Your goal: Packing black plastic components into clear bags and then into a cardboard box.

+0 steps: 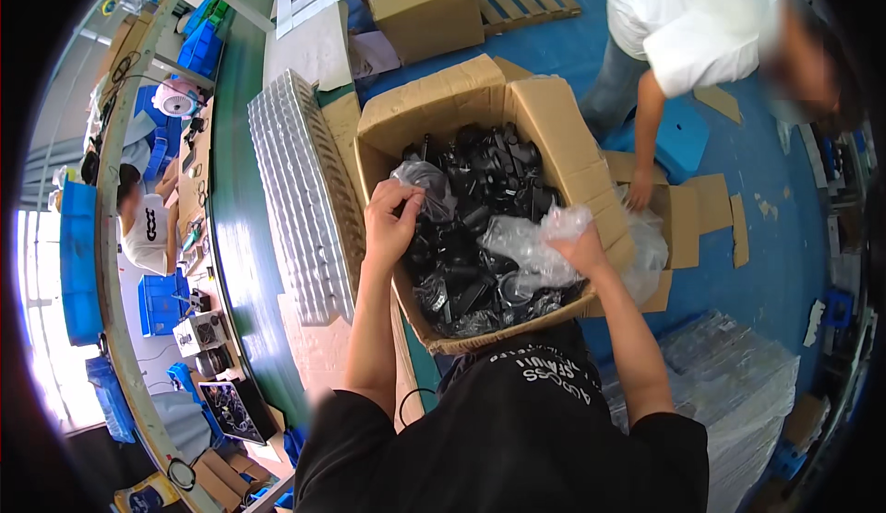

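In front of me stands an open cardboard box (563, 135) filled with black plastic parts (489, 167), several of them in clear wrapping. My left hand (391, 222) is over the box's left side, thumb and fingers closed on the edge of a clear plastic bag (427, 187) that has something dark in it. On the right, my right hand (581, 247) grips a crumpled clear plastic bag (526, 247), which trails across the black parts. Whether anything is inside that second bag is hard to make out.
Left of the box are a stack of clear moulded trays (300, 199) and a green conveyor belt (242, 208). At the right, a bending co-worker (692, 29) reaches into another carton (685, 222). A plastic-wrapped stack (715, 393) stands at the lower right; cartons (429, 15) lie beyond.
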Available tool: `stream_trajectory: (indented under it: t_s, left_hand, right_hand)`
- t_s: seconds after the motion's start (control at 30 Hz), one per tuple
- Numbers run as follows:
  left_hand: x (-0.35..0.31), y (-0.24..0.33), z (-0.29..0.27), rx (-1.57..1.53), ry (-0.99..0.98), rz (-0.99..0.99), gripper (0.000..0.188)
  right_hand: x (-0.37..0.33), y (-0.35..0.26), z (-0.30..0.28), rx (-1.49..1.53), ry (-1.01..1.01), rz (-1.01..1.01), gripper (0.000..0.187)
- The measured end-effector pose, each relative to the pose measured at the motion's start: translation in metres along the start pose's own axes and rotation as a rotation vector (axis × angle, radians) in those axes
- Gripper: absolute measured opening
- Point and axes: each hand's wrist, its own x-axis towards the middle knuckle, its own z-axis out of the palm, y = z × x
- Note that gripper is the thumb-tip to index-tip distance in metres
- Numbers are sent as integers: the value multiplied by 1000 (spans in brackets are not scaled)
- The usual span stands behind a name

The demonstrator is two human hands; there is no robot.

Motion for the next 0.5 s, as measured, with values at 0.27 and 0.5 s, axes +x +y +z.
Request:
stream_trajectory:
  t_s: [0.27,0.5]
  left_hand:
    - [-28,35,6,-814,-85,-148,8]
    - [0,15,39,-923,-344,25,8]
  right_hand:
    - [44,-43,45,436,-339,-36,53]
    - [8,-19,47,-154,-576,32,36]
